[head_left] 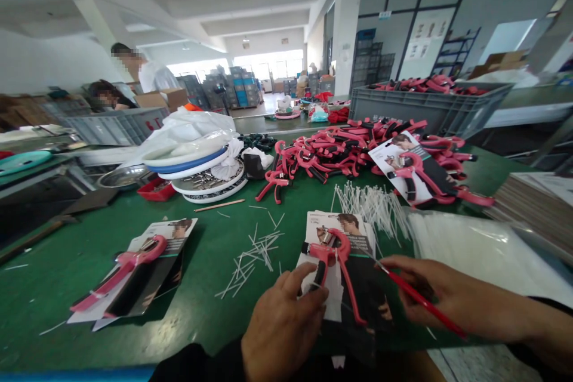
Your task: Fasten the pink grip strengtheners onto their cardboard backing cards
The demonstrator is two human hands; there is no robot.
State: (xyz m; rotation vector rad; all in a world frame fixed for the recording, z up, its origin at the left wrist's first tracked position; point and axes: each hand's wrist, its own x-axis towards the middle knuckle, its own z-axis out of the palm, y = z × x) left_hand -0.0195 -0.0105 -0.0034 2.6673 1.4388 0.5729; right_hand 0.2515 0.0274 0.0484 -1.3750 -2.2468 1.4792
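A pink and black hand grip strengthener lies on a printed backing card in front of me. My left hand is closed around its left handle and the card's lower left side. To the right, my right hand grips a red-handled tool with a thin metal tip; its exact kind is unclear. The tip points at the card's right side, close to the strengthener. Cut white cable-tie ends are scattered left of the card, and uncut white cable ties lie in a bunch behind it.
Carded grip strengtheners are stacked at left. A heap of loose ones fills the back, before a grey crate. Clear plastic bags lie at right. Lids and a tray of metal springs stand back left. Two people work beyond.
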